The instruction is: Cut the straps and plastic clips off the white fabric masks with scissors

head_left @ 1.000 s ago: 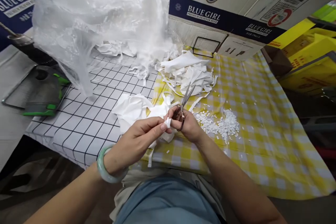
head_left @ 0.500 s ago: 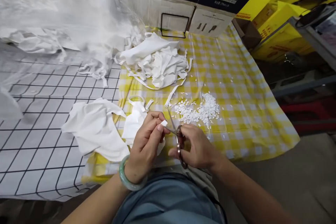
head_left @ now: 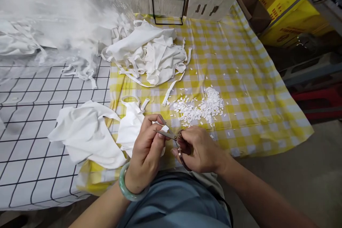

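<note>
My right hand [head_left: 201, 149] grips a pair of scissors [head_left: 181, 155] by its bronze-coloured handles. The scissor blades reach left to my left hand [head_left: 149, 146], one blade on each side of a small white strap end [head_left: 165, 128]. My left hand pinches that strap end between thumb and fingers. Beside it lies a white strapped garment [head_left: 130, 124], partly hidden behind the hand. To the left is another white garment [head_left: 88, 133], spread flat. Small white clippings [head_left: 210, 105] are heaped beyond my right hand.
A pile of white strapped garments [head_left: 155, 55] lies farther back on the yellow checked cloth [head_left: 248, 107]. A clear plastic bag [head_left: 66, 10] of white garments sits at the back left. Cardboard boxes [head_left: 211, 0] and a black wire stand [head_left: 169, 9] border the back.
The scissors have swung left, and their blades now straddle the strap end in my left hand. The view has tilted slightly downward.
</note>
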`<state>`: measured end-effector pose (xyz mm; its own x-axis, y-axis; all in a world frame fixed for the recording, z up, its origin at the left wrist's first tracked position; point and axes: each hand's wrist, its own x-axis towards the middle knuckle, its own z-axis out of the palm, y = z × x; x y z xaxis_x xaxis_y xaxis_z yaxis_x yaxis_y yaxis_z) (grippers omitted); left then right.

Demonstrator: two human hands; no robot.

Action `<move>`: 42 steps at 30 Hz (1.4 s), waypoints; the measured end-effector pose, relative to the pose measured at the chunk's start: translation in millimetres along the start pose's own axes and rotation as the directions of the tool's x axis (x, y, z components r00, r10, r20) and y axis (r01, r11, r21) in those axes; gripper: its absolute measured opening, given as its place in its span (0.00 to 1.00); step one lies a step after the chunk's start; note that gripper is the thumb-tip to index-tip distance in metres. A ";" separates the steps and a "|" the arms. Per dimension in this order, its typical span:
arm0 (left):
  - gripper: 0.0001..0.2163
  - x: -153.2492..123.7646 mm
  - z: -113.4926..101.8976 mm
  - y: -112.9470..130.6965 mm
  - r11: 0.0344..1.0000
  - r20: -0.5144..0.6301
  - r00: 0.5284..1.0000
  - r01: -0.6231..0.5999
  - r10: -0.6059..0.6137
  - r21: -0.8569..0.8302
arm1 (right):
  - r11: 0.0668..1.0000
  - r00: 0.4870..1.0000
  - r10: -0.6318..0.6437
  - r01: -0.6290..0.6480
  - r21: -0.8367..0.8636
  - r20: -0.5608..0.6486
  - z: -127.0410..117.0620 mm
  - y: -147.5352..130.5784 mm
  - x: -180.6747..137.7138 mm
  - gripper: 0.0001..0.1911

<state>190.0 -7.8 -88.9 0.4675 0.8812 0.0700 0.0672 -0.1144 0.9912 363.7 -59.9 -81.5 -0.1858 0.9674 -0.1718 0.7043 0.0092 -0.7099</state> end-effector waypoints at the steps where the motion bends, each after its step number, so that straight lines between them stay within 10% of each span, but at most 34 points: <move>1: 0.12 0.4 0.2 0.5 1.000 0.001 1.000 -0.010 0.010 0.013 | 1.000 1.000 0.005 -0.005 0.009 0.004 -0.3 -0.1 -0.1 0.16; 35: 0.12 23.9 27.9 0.7 0.986 0.206 0.973 -0.129 0.105 0.105 | 0.977 0.976 0.208 -0.203 0.070 -0.062 -8.0 17.4 -25.0 0.17; 42: 0.14 24.7 28.4 -1.5 0.971 0.206 0.962 0.207 -0.180 -0.119 | 0.888 0.958 0.288 -0.264 0.375 -0.007 -17.2 20.4 -31.2 0.23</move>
<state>226.4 1.1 -91.9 0.6190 0.7738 -0.1342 0.0575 0.1258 0.9904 395.7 -85.6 -78.9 0.0295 0.9309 -0.3642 0.4178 -0.3424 -0.8415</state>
